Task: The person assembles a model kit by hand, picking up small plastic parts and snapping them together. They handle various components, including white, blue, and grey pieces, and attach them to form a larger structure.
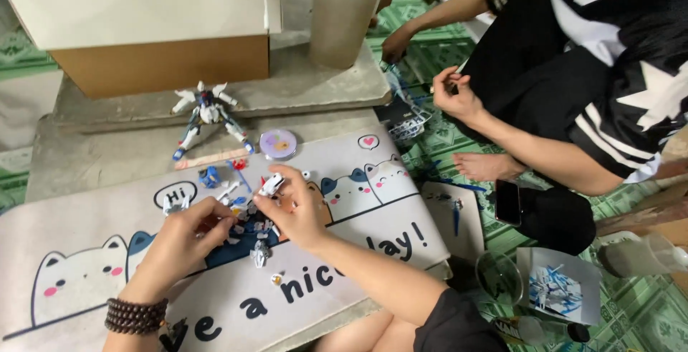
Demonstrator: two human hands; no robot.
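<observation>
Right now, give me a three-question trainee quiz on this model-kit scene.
1. True or false: the right hand holds a small white model part.
2. Where does the finished robot figure stand? A) on the cat-print mat B) on the grey slab beyond the mat C) inside the cardboard box
3. What does the left hand wear at the wrist?

Key: 1 true; 2 B; 3 a dark bead bracelet.

mat (107, 252): smooth, matt printed cloth
model parts (259, 252): glossy plastic — white, blue
box (161, 62): matt brown cardboard
bracelet (135, 315): dark wooden-looking beads
</observation>
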